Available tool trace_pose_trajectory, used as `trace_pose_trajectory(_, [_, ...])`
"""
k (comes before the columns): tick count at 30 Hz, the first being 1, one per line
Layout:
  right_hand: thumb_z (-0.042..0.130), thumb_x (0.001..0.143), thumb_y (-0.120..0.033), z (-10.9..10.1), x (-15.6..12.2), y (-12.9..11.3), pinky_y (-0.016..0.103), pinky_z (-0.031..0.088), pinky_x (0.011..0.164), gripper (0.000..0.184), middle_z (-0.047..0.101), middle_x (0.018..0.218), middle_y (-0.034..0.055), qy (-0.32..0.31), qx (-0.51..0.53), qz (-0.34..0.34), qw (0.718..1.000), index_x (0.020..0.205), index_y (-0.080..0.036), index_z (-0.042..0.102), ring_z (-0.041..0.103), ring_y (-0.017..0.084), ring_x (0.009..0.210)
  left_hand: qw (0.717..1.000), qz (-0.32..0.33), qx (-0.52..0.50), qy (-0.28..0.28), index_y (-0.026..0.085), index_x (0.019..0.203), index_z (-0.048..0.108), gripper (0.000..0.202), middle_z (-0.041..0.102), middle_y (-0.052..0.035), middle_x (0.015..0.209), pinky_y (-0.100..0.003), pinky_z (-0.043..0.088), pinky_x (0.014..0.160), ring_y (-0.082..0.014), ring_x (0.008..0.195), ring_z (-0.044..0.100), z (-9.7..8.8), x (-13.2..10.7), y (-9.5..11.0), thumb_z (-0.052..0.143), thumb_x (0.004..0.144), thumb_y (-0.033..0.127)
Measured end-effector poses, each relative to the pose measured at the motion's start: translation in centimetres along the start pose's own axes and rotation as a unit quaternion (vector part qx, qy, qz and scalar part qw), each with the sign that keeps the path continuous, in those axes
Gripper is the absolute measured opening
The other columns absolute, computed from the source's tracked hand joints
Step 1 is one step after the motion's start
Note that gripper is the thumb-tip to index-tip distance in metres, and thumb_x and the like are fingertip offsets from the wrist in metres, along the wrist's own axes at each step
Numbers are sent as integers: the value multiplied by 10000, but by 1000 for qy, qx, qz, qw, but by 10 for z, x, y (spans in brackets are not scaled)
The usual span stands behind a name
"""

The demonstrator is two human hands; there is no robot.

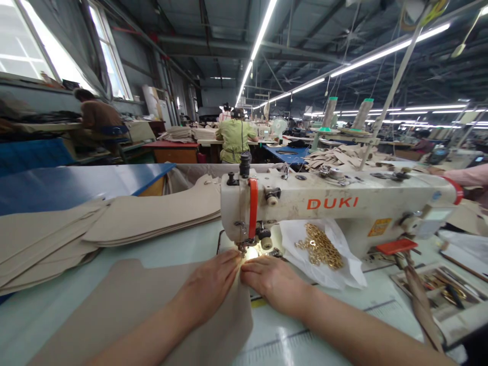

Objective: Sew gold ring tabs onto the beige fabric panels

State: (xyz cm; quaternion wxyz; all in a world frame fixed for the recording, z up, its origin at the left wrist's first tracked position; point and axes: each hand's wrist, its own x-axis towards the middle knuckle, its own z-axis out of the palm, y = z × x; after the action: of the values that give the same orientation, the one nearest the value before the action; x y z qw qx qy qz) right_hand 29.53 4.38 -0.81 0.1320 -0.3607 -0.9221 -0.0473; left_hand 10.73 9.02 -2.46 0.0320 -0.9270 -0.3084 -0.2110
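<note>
A white DUKI sewing machine [343, 203] stands on the pale green table [183, 244]. A tan fabric piece [125, 305] lies in front of it, its edge under the needle. My left hand [209, 284] rests on the fabric, fingers pressed together and pointing at the lit needle area [249, 251]. My right hand [272, 282] lies beside it, fingers closed on the fabric edge just below the presser foot. The fingertips of both hands nearly touch.
Stacks of cut tan fabric [114, 223] lie at the left. A plastic bag with gold metal rings [320, 246] sits under the machine arm. A tray of small tools [446, 290] is at the right. Other workers [234, 140] sit at tables behind.
</note>
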Motion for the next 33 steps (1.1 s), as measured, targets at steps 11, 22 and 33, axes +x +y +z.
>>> trace_pose_trajectory(11, [552, 894, -156, 3, 2, 2, 275, 422, 960, 100, 663, 1082, 81, 6, 17, 8, 1000, 958, -118, 620, 577, 180, 1060, 1000, 5, -3, 4, 156, 1077, 628, 336, 677, -74, 1115, -320, 497, 948, -179, 1056, 610, 1, 3, -3, 332, 927, 207])
trace_pose_trajectory(22, [539, 899, -152, 3, 1, 1, 289, 445, 937, 103, 667, 1050, 88, 13, 19, 0, 1000, 948, -114, 621, 587, 185, 1025, 1000, 21, -5, 11, 165, 1043, 627, 324, 687, -64, 1056, -294, 500, 930, -167, 1031, 613, -3, 3, 1, 322, 935, 189])
trace_pose_trajectory(33, [515, 908, -144, 4, 3, 3, 289, 462, 911, 125, 682, 988, 99, 26, 22, -14, 999, 963, -114, 622, 596, 186, 1019, 1000, -18, -12, 16, 164, 1085, 615, 301, 677, -73, 1119, -320, 512, 928, -176, 1054, 617, 0, 1, 2, 362, 926, 196])
